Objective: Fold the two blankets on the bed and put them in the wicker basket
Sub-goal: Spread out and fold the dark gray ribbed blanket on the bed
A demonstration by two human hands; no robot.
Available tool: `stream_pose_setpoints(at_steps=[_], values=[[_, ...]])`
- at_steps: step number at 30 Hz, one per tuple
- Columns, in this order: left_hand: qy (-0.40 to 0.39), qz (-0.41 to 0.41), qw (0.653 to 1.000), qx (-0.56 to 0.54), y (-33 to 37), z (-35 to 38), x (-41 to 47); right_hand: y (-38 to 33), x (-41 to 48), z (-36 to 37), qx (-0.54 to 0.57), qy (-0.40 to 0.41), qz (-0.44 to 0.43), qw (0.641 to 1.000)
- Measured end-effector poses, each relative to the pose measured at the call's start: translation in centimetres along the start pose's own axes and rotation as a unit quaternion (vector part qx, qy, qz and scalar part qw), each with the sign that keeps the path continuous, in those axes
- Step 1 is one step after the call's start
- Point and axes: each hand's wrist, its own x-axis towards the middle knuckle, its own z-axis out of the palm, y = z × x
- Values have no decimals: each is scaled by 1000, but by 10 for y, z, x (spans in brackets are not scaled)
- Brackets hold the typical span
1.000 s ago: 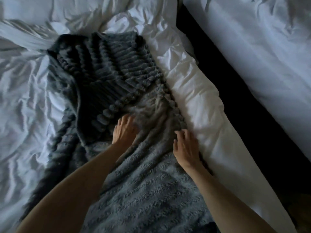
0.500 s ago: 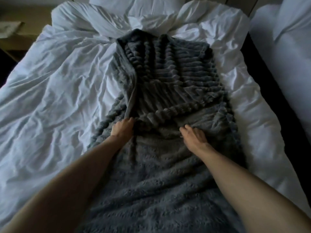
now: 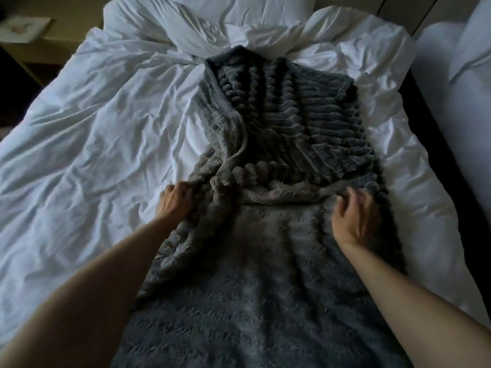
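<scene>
Well, the grey blanket (image 3: pixel 265 274) lay lengthwise down the middle of a rumpled white duvet (image 3: pixel 93 128), running from the person's near edge up toward the bunched pillow (image 3: pixel 239 7) at the head. Its far part had been turned back over itself, so that the ribbed, plush side faced up there. A thick rolled hem crossed the width where that flap ended. Below that hem the shaggier side of the blanket showed, flat and broad, reaching out of sight at the bottom.

Both bare forearms stretched forward over the near half. The left hand (image 3: pixel 175 200) sat at the blanket's left edge, just where the flap ended, with its fingers curled into a bunched ridge of fabric and gripping it. The cloth was gathered in folds beside the knuckles, and the duvet lay directly to the outside of that hand.

The right hand (image 3: pixel 356 221) was at the opposite side, on the blanket near its right edge and level with the flap's hem. Its fingers were bent toward the fold, but the hand was smeared with blur, and I could not tell whether it had hold of the fabric or only touched it.

Off to the right, across a dark gap, stood a neighbouring bed (image 3: pixel 465 115) in white linen. At the far left a low bedside cabinet (image 3: pixel 53 41) carried something pale and blurred.
</scene>
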Motion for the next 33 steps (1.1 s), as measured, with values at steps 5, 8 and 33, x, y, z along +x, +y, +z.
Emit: stream_pose_setpoints(at_steps=[5,8,33], values=[[-92,72,989,90,-19,7,-19,65,-28,-10,-62,-73,258,961],[34,105,990,91,-11,4,-13,85,-28,-12,-42,-133,291,947],[73,-149,986,-33,-56,-45,-56,111,-30,-10,-40,-169,321,931]])
